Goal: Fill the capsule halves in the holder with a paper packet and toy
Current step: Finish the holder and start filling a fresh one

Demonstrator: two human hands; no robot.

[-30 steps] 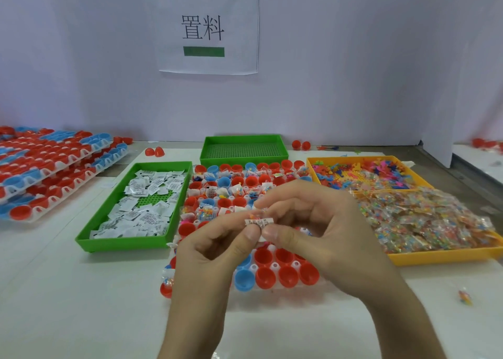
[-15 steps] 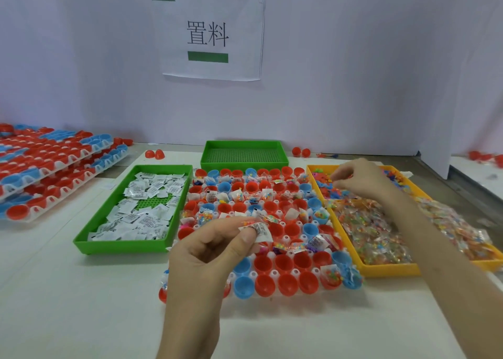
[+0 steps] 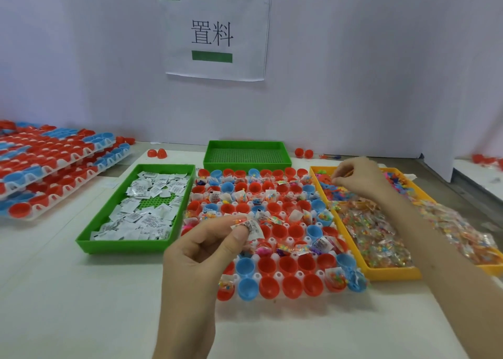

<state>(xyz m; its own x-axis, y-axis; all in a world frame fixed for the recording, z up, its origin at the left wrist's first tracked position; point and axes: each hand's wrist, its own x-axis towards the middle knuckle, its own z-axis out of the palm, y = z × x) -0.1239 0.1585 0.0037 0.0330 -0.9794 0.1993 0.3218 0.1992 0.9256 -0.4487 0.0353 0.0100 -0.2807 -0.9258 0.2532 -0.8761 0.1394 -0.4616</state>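
Since a second ago the right hand (image 3: 356, 177) has been drawn away from the left hand (image 3: 206, 249) and is now placed over the far end of the yellow tray (image 3: 392, 273), which lies just right of the holder (image 3: 269, 230). Its fingertips are closed among the loose coloured toys (image 3: 330, 188) there; whether one is gripped cannot be told. A folded paper packet (image 3: 251, 226) is pinched between thumb and forefinger of the left hand, raised above the holder's near left part. Red and blue capsule halves (image 3: 288, 263) are seated in the holder; those in the two nearest rows are mostly unfilled, while many farther ones are loaded. A green tray (image 3: 89, 239) of paper packets is set just left of the holder.
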